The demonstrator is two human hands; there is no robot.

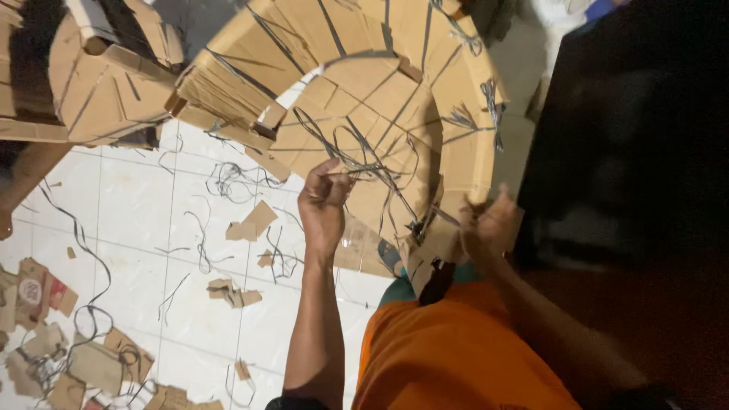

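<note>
On the left, cardboard scraps [243, 224] and loose straps litter the white tile floor [137, 197]; our left hand [325, 203] pinches a thin dark strap [364, 163] taut, while our right hand [490, 226] grips the bundled cardboard stack's [380, 99] near edge, steadying it

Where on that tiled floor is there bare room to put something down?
The white tiles between the left cardboard bundle and the scrap pile are mostly bare, bar a few strings. It is crowded under the big bundle, where the left hand and right hand work.
</note>
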